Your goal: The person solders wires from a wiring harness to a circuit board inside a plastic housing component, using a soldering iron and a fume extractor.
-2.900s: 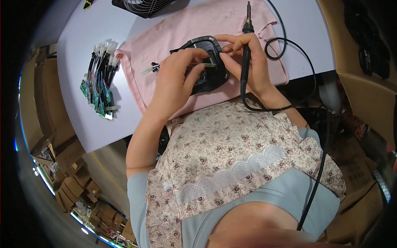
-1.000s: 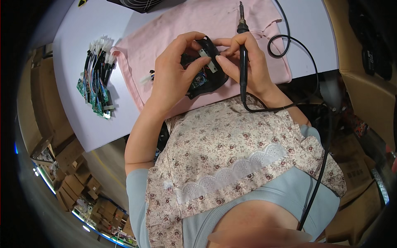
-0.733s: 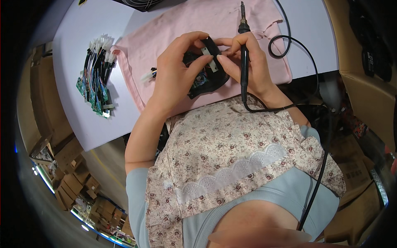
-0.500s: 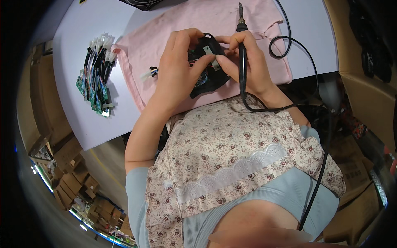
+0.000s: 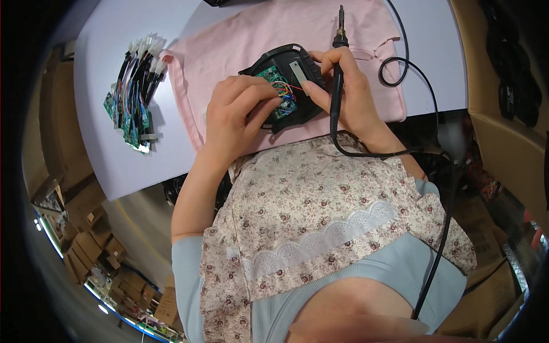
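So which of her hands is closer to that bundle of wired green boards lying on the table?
Left. The left hand works at the black housing, to the right of the bundle; the right hand, holding the soldering iron, is farther right.

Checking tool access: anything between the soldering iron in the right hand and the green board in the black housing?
The soldering iron points away; the right hand's index finger and left hand fingers lie over the green circuit board.

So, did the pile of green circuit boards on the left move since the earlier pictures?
No. The pile of circuit boards lies in the same spot beside the pink cloth's left edge.
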Demonstrator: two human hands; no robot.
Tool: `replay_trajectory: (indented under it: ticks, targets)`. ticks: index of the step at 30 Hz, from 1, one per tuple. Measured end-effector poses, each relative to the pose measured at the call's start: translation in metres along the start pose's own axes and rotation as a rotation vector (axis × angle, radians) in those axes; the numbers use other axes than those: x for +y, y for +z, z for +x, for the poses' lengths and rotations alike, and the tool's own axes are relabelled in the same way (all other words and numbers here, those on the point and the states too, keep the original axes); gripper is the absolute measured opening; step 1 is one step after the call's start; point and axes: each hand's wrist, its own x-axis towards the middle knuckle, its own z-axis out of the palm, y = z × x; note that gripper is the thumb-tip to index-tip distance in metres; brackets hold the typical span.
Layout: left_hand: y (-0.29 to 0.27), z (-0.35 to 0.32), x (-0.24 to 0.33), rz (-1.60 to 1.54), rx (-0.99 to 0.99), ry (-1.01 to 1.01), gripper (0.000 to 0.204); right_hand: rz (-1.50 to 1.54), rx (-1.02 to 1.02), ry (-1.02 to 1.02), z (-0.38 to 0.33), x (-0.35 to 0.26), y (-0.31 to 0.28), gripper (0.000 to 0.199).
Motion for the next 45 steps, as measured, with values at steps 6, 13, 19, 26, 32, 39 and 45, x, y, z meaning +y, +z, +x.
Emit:
replay_trajectory:
  ticks: [6, 13, 19, 26, 32, 39, 45]
  targets:
    - [-0.008, -0.003, 0.000, 0.065, -0.071, 0.103, 0.015, 0.013, -0.012, 0.033, 0.001, -0.003, -0.002, 0.039]
    - [-0.010, -0.008, 0.004, 0.055, -0.171, 0.067, 0.023, 0.034, -0.025, 0.091, 0.000, -0.005, -0.002, 0.040]
    - [-0.015, -0.010, 0.005, 0.137, -0.255, 0.142, 0.057, 0.044, -0.023, 0.065, 0.000, -0.003, -0.003, 0.038]
    - [-0.011, -0.014, 0.013, 0.322, -0.280, 0.195, 0.057, 0.019, -0.017, 0.102, 0.000, -0.007, -0.003, 0.040]
    - [-0.011, -0.018, 0.012, 0.328, -0.294, 0.186, 0.051, 0.037, -0.002, 0.049, 0.002, -0.005, -0.003, 0.040]
    - [-0.012, 0.002, 0.023, 0.170, -0.244, 0.135, 0.046, 0.055, -0.007, 0.032, 0.000, -0.004, -0.002, 0.041]
    - [0.008, 0.001, 0.015, 0.044, -0.226, 0.127, 0.040, 0.002, -0.051, 0.061, -0.001, -0.013, -0.008, 0.039]
